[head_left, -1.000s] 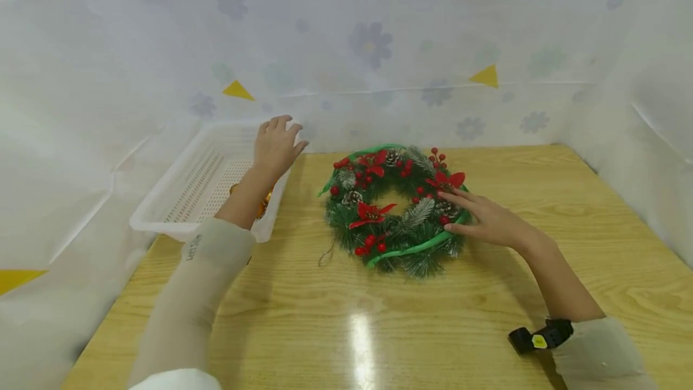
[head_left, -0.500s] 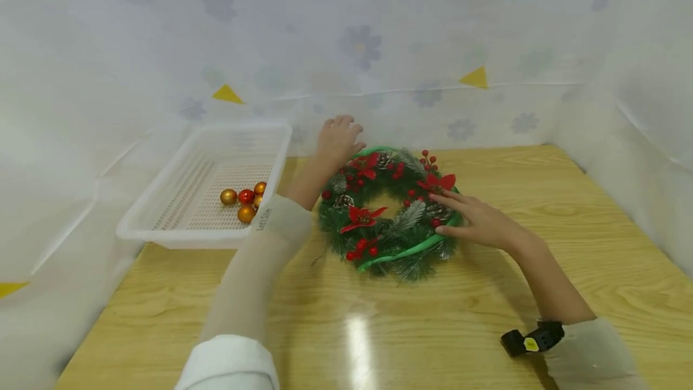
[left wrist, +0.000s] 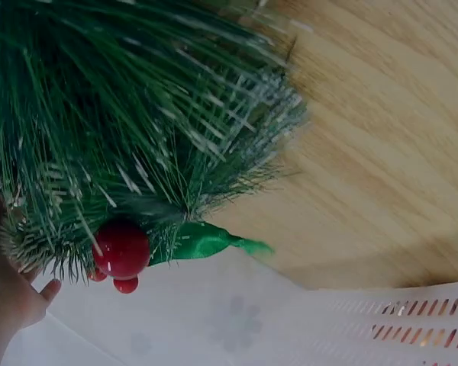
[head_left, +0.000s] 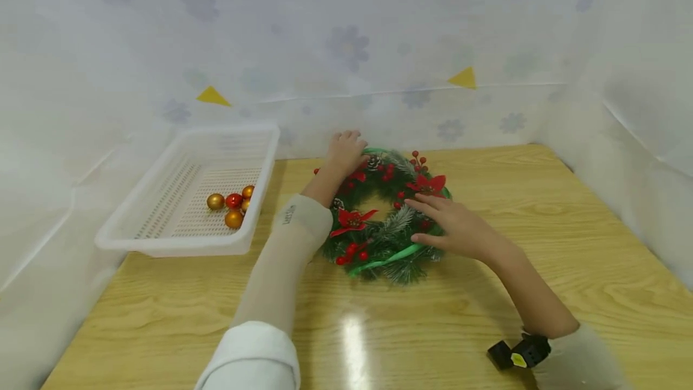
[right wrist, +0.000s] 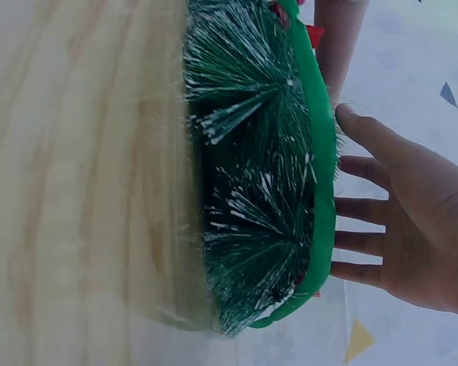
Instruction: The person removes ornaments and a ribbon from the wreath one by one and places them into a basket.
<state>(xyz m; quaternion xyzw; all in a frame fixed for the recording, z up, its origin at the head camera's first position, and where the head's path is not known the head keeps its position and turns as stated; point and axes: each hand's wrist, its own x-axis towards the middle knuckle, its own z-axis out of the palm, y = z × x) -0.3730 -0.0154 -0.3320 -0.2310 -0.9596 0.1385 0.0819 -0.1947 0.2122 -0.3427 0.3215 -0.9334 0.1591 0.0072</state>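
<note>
A green Christmas wreath point(head_left: 390, 233) with red poinsettias, berries and pinecones lies on the table, a green ribbon point(right wrist: 323, 152) running along its outer edge. My left hand point(head_left: 346, 152) reaches over the wreath's far left side, its fingers loosely bent by the rim; its forearm covers part of the left side. In the left wrist view, frosted needles and a large red berry point(left wrist: 122, 249) show close up beside the hand. My right hand point(head_left: 457, 230) lies over the wreath's right side with fingers spread and straight. From the right wrist view, the thumb and fingertips are right at the ribbon.
To the left stands a white perforated plastic basket point(head_left: 260, 197) holding several gold and red baubles point(head_left: 234, 200). White flower-patterned sheeting point(head_left: 346, 47) with yellow triangles encloses the wooden table point(head_left: 433, 318) at the back and sides.
My left hand has moved right, from over the basket to the wreath's far left edge, uncovering the baubles. My right hand has shifted slightly inward over the wreath. The whole view has drifted left.
</note>
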